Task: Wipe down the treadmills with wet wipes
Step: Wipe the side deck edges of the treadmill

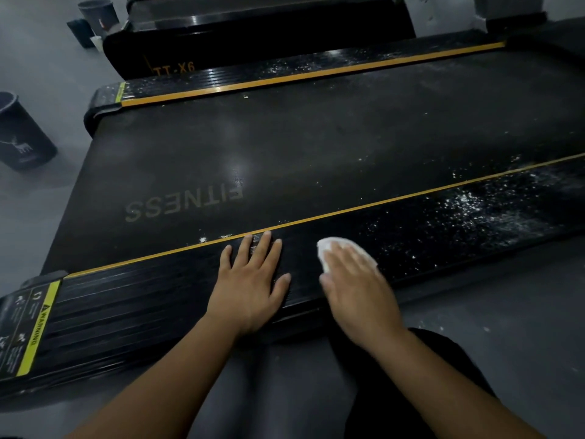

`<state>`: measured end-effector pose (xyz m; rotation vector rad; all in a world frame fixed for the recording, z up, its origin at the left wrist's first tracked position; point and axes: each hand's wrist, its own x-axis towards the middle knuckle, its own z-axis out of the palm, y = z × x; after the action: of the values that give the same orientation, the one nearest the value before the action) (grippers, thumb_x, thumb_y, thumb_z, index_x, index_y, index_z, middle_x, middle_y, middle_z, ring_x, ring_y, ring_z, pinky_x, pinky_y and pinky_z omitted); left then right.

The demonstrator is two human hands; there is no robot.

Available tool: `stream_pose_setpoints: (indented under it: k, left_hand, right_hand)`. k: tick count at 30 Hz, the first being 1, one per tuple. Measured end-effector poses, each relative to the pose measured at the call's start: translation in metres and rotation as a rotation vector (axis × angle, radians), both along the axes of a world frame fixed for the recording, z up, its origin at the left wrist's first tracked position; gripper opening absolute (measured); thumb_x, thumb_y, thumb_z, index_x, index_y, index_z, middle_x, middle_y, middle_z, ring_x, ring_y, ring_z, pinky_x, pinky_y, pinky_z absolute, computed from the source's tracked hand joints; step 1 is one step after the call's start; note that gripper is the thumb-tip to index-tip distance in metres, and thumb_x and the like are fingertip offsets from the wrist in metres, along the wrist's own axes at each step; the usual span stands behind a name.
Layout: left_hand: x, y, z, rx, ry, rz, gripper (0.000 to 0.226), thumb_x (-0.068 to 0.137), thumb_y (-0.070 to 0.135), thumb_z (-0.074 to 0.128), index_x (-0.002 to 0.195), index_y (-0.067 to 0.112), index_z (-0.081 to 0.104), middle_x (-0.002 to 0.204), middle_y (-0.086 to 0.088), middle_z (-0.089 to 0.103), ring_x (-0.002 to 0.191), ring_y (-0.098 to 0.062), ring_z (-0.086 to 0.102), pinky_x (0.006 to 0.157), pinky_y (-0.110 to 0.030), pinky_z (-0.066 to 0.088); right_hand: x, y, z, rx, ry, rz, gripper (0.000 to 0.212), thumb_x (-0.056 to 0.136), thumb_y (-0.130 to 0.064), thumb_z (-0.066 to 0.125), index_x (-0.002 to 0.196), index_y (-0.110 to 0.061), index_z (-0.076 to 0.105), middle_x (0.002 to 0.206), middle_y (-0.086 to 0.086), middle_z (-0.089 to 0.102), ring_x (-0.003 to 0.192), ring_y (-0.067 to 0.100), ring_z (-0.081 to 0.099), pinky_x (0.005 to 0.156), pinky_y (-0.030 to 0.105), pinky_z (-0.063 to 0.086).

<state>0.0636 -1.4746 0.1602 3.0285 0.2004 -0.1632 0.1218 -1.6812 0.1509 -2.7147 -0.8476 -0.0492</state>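
Observation:
A black treadmill lies across the view, its belt (285, 147) printed with "FITNESS". Its near side rail (142, 299) is ribbed black with a yellow stripe along the inner edge. My left hand (253, 280) rests flat on this rail, fingers spread. My right hand (354, 280) presses a white wet wipe (329, 247) onto the rail just to the right, fingers straight over it. White specks and dust (474, 204) cover the rail further right. Left of my hands the rail looks clean.
A second treadmill (253, 36) marked "TT-X6" stands behind. The far rail (300, 71) also carries white specks. Dark bins sit on the grey floor at left (22, 134) and at top left (98, 14). My knee (411, 375) is below the right arm.

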Motion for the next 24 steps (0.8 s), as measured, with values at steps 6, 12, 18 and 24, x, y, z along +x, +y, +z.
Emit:
stream_pose_setpoints:
  k: [6,12,18,24]
  left_hand:
    - [0.000,-0.001,0.001,-0.005,-0.005,0.004,0.084,0.085,0.067,-0.006,0.162,0.035,0.005,0.170,0.007,-0.005,0.156,-0.022,-0.010,0.125,-0.051,-0.003]
    - [-0.005,-0.003,0.000,-0.039,-0.034,-0.009,0.081,0.087,0.067,-0.004,0.161,0.037,0.011,0.170,0.006,-0.001,0.156,-0.022,-0.007,0.125,-0.049,-0.003]
    - [0.000,-0.016,0.005,-0.073,-0.005,-0.052,0.083,0.083,0.060,-0.009,0.161,0.038,0.007,0.170,0.010,-0.005,0.156,-0.015,-0.009,0.124,-0.047,-0.005]
    - [0.018,-0.030,0.007,-0.101,-0.021,-0.159,0.086,0.082,0.059,-0.008,0.162,0.032,0.011,0.169,0.011,-0.002,0.156,-0.012,-0.007,0.124,-0.042,-0.006]
  right_hand:
    - [-0.016,0.029,0.001,0.000,-0.055,-0.019,0.056,0.096,-0.044,0.035,0.139,-0.014,0.056,0.146,0.009,0.055,0.138,0.030,0.048,0.113,0.045,0.039]
    - [-0.007,-0.016,0.000,0.007,-0.072,-0.107,0.057,0.097,-0.043,0.030,0.139,-0.013,0.054,0.148,0.008,0.052,0.140,0.029,0.045,0.114,0.044,0.037]
    - [-0.029,0.020,-0.002,-0.011,-0.063,0.033,0.054,0.097,-0.039,0.033,0.138,-0.013,0.057,0.144,0.008,0.056,0.137,0.030,0.049,0.111,0.046,0.043]
    - [0.028,-0.018,0.005,-0.012,-0.096,-0.171,0.054,0.098,-0.034,0.024,0.138,-0.015,0.056,0.143,0.004,0.055,0.136,0.026,0.047,0.114,0.042,0.037]
